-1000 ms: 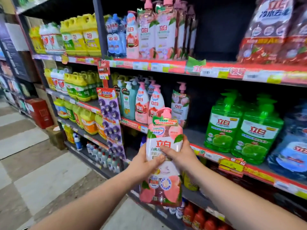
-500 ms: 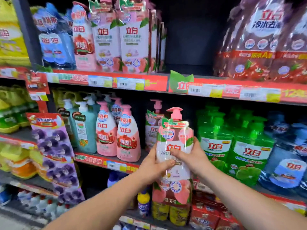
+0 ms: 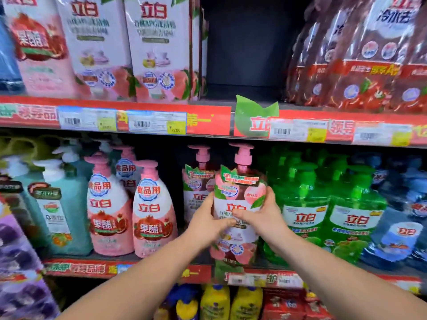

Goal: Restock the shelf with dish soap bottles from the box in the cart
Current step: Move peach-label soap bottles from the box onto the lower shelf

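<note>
I hold a pink pump dish soap bottle with a peach label upright in both hands at the front of the middle shelf. My left hand grips its left side and my right hand grips its right side, thumbs across the label. Its base sits about level with the shelf edge; contact is hidden. A matching peach bottle stands just behind and to the left. The box and cart are out of view.
Pink pomegranate bottles stand to the left, green pump bottles press close on the right. The upper shelf has a dark empty gap between peach bottles and red refill pouches. Yellow bottles stand below.
I have come closer to the shelf. Both hands carried the bottle forward to the middle shelf, into the slot between the pink and green bottles.
</note>
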Tool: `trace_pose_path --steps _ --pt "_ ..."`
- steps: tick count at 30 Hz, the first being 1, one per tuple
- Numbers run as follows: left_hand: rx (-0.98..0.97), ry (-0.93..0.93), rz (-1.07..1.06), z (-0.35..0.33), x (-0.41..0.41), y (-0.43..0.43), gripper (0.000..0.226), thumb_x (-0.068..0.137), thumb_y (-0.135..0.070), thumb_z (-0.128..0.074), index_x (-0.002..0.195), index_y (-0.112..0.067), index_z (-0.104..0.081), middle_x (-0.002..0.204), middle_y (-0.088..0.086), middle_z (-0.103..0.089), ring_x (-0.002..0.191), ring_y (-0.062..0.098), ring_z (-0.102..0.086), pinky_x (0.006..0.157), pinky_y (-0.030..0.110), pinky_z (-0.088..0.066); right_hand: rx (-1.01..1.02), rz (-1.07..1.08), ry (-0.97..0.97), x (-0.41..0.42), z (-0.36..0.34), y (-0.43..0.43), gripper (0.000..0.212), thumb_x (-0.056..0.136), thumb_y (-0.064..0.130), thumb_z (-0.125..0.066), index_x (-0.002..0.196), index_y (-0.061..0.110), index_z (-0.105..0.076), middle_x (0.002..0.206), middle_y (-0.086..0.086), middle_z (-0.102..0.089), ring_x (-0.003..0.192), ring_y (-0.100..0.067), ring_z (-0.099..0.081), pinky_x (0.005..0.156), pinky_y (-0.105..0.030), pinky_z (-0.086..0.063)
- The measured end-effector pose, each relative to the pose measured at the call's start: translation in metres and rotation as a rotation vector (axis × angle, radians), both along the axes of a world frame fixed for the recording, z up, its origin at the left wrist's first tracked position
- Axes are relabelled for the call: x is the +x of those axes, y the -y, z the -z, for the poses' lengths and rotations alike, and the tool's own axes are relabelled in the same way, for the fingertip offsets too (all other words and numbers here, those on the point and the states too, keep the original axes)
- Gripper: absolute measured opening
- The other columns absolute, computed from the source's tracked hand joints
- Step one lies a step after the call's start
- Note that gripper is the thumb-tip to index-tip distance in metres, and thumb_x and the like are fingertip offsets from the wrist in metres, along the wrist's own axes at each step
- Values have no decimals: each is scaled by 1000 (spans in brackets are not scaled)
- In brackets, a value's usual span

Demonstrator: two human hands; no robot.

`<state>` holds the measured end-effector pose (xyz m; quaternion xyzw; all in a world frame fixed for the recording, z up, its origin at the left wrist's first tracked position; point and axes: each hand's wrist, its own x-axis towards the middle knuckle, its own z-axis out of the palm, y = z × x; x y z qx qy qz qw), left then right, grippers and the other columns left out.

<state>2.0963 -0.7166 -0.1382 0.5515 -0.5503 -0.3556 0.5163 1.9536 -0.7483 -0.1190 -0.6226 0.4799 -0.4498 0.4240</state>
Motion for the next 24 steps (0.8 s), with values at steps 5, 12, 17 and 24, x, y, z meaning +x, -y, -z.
trace_pose_path --steps 5,12,17,24 --pt "32 95 -55 1 12 17 49 75 1 -72 113 -21 -51 95 -14 -60 96 8 -59 72 4 -45 -28 -1 26 11 7 16 80 65 -2 -82 129 11 -36 102 4 -61 88 -5 -60 84 -26 -50" --pt "93 220 -91 12 22 22 55 73 -9 -76 123 -19 -53 109 -8 -63 109 12 -59 92 24 -47 0 -37 37 14 31 26 75 65 -6 -81 121 17 -36 103 1 -62 84 2 -58 67 -8 -50" --pt "-8 395 -145 -2 35 9 52 75 -20 -74 121 -20 -51 114 -4 -58 111 11 -56 95 26 -44 -32 -120 -56 23 41 27 98 60 2 -87 137 22 -29 111 5 -62 98 -8 -62 84 -17 -50" --pt "-534 1056 -552 -52 94 0 60 71 -55 -50 117 -16 -56 107 13 -61 99 36 -56 83 39 -40 0 -153 -63 36 45 26 94 63 10 -86 129 42 -27 109 11 -65 100 -8 -65 93 -33 -53"
